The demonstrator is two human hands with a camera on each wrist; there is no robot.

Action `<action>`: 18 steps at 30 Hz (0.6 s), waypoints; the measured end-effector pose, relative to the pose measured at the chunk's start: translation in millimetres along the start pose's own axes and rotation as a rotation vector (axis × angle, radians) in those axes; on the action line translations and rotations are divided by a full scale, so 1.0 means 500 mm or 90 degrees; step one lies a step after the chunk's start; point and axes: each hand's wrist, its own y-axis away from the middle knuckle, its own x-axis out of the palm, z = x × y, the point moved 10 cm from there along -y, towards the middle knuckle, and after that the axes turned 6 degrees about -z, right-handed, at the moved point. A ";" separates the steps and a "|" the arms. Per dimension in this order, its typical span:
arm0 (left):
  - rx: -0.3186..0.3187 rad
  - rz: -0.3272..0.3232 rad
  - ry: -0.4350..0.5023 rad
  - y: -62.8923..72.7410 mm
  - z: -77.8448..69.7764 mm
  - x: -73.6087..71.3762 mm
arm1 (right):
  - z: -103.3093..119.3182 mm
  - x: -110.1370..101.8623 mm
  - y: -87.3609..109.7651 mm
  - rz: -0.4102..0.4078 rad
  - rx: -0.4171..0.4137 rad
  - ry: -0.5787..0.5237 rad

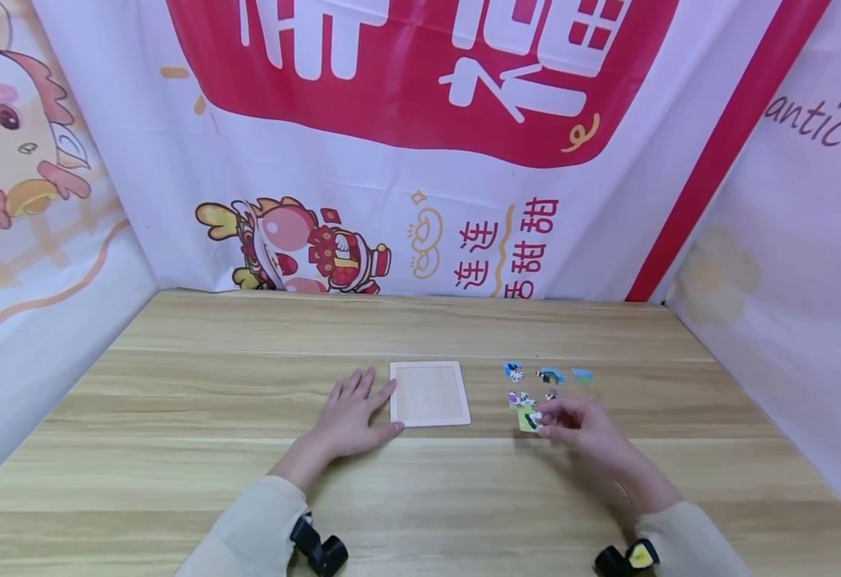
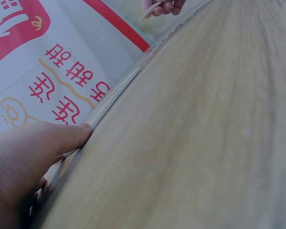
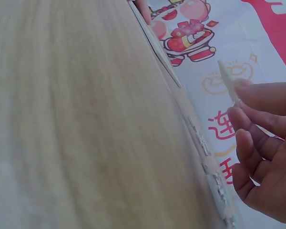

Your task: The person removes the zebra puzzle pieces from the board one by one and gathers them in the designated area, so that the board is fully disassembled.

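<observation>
A pale wooden puzzle frame (image 1: 430, 364) lies flat on the table. My left hand (image 1: 348, 417) rests at its left side with fingers spread, the thumb touching the lower left corner. To the right of the frame, my right hand (image 1: 582, 429) pinches a green puzzle piece (image 1: 525, 420) with a black-and-white picture between thumb and fingers. In the right wrist view the piece (image 3: 227, 78) shows nearly edge-on, raised off the table. Other puzzle pieces lie just beyond this hand, among them a blue one (image 1: 551, 375) and a purple-and-white one (image 1: 519, 398).
The wood-grain table (image 1: 247, 336) runs back to a white and red printed cloth (image 1: 420, 208). Printed cloths also hang at left (image 1: 52, 264) and right (image 1: 788, 280). More small pieces, such as a blue-green one (image 1: 582, 375), form a loose group right of the frame.
</observation>
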 end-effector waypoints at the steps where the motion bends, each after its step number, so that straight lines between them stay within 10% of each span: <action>1: 0.000 0.000 -0.001 0.000 0.000 0.000 | -0.005 0.001 0.001 0.005 0.002 0.000; 18: 0.003 -0.004 -0.006 0.000 0.002 0.001 | -0.059 0.022 0.001 -0.010 0.039 0.036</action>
